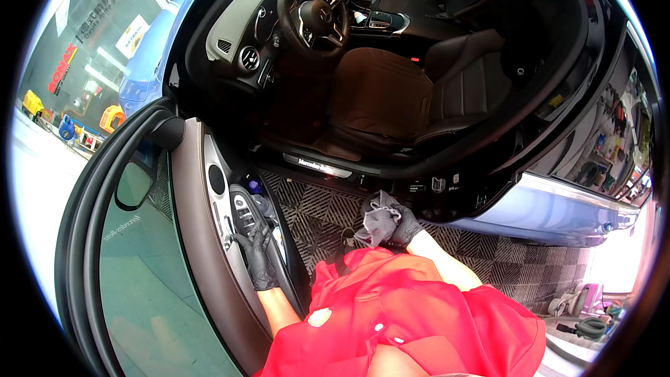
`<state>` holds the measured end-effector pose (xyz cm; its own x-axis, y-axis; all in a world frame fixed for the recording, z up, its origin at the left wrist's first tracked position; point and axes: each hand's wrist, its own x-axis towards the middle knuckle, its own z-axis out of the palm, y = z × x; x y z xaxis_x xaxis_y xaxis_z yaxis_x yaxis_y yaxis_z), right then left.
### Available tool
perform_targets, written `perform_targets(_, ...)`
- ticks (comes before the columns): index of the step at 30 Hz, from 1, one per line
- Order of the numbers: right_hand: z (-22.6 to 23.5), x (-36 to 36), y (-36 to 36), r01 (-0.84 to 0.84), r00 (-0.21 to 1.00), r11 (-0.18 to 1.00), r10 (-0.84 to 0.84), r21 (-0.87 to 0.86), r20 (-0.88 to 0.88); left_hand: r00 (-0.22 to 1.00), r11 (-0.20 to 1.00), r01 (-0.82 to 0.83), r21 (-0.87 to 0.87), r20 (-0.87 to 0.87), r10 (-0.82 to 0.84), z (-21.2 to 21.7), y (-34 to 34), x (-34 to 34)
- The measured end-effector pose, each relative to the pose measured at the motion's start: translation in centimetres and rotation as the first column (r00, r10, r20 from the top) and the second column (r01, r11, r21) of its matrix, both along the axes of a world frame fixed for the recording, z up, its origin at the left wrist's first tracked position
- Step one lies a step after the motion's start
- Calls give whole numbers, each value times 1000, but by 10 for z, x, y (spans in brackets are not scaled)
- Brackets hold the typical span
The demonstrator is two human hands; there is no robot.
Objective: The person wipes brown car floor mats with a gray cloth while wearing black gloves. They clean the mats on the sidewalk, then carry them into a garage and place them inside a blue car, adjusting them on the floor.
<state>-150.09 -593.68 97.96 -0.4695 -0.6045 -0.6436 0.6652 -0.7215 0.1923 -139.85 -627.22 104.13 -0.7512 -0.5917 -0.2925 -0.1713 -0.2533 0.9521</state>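
My left hand, in a black glove, rests on the armrest of the open car door. Its fingers are stretched out and apart, near the window switch panel and the silver inner door handle. A crumpled grey cloth hangs from my right hand, also gloved in black, whose fingers are closed around it. That hand is above the floor beside the door sill. Part of its fingers is hidden by the cloth.
Beyond the sill are the brown driver's seat and the steering wheel. The door pocket holds a bottle with a blue cap. The blue rear body panel is to the right, over patterned floor matting. A hose lies at the lower right.
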Motion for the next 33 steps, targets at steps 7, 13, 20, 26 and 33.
perform_targets(7, 0, 1, -3, 16, 1000, 999, -16, 50, -2, 1000, 1000, 10, -16, 12, -10, -2, -2, 1)
perform_targets(13, 19, 4, -2, -62, 998, 994, 60, 94, 30, 999, 999, 40, 4, -34, -40, -12, -10, 4)
perform_targets(20, 14, 4, -4, -28, 999, 998, 27, 61, 24, 999, 999, 35, 20, -36, -35, -15, -12, 4)
perform_targets(26, 10, 7, -5, -56, 998, 987, 54, 150, 22, 999, 999, 24, 37, -26, -23, -5, -7, 2)
perform_targets(33, -1, 6, -4, -70, 998, 997, 69, 29, 5, 997, 997, 72, 28, -37, -71, -7, -12, 5)
